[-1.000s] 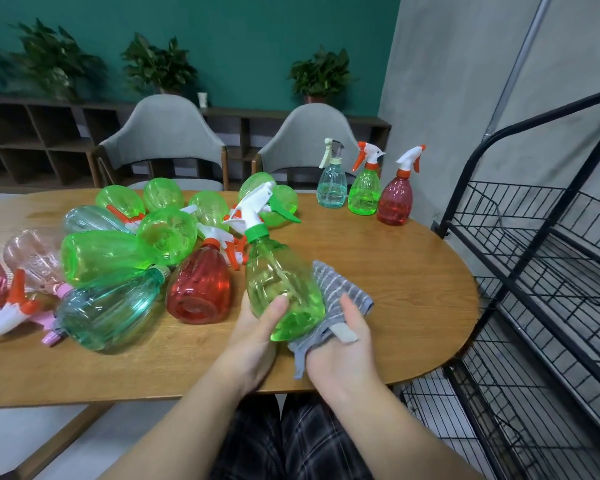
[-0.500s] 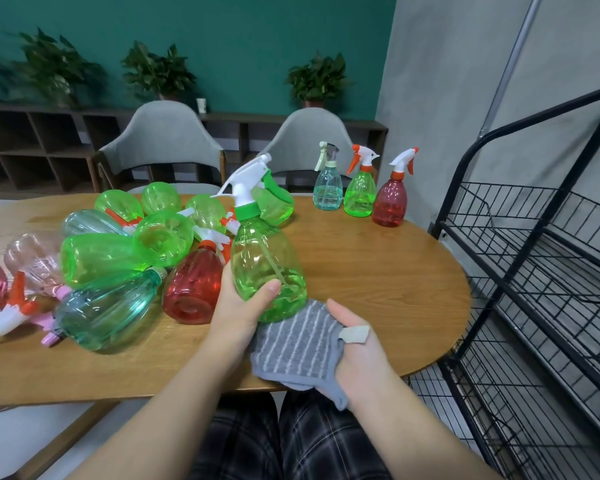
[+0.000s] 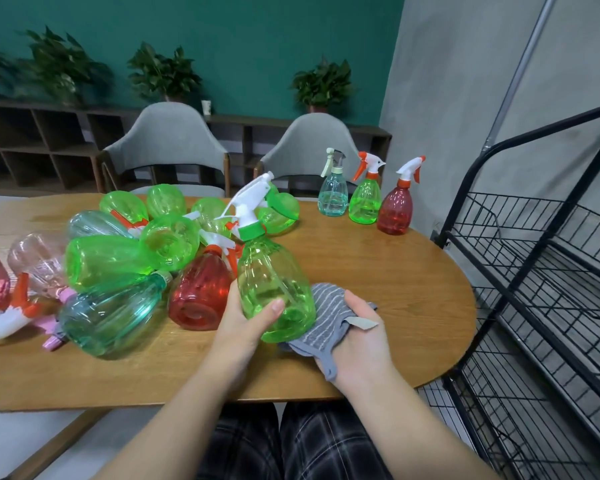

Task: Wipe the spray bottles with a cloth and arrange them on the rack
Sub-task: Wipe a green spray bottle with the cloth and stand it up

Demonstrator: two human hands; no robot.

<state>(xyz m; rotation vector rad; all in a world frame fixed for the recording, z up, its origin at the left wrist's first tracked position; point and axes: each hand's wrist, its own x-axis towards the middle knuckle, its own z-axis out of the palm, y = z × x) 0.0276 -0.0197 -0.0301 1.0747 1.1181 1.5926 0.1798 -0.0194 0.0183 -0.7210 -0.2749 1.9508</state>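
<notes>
1. Our left hand [image 3: 243, 327] fingers grip the green spray bottle [image 3: 274, 289], now raised upright over the tabletop's [image 3: 378, 271] near edge.
2. Our right hand [image 3: 357, 337] clutches the cloth [image 3: 326, 313], shifted back against the bottle's base.
3. Wiping unfinished; rack [image 3: 534, 271] waits.

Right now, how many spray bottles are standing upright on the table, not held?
3, in a row at the table's far right edge near the rack: a teal bottle, a green bottle in the middle, and a red bottle nearest the rack. The piled bottles lie down.
</notes>
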